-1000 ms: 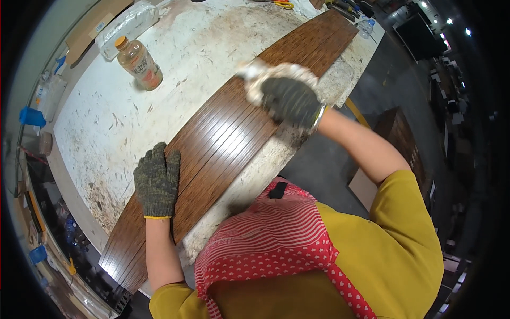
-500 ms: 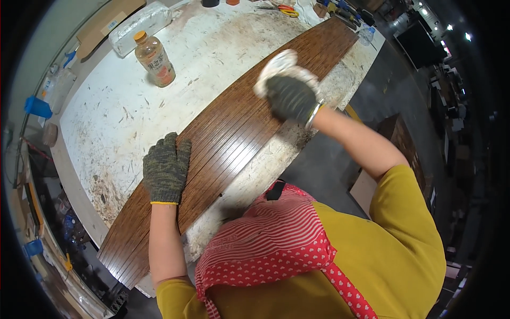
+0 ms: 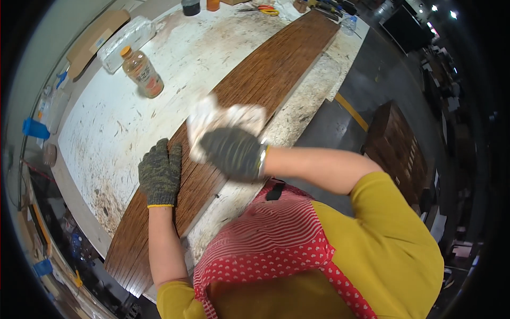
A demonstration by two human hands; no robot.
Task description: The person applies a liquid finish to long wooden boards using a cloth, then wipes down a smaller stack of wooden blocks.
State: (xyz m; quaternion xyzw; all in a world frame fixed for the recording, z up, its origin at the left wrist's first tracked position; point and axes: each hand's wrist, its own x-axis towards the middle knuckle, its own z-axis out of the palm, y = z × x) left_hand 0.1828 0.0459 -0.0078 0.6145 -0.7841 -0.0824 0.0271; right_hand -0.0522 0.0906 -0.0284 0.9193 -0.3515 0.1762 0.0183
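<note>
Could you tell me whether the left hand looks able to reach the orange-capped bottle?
Probably yes: nothing stands between the left hand and the bottle, though that hand must leave the board.

My wooden plank [image 3: 276, 58] crosses the worktable [image 3: 106, 143] from lower left to upper right, rag [image 3: 212, 122] on it mid-frame, drink bottle [image 3: 143, 74] upper left.

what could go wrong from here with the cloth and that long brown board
1. The cloth under the gloved right hand extends past the far edge of the grooved brown board, over the stained tabletop, so it might pick up dirt.
2. The gloved left hand lies flat at that edge, not wrapped around it, so the board might slip under hard pressure.
3. The orange-capped bottle stands upright beyond the board; a wide sweep could perhaps tip it.
</note>
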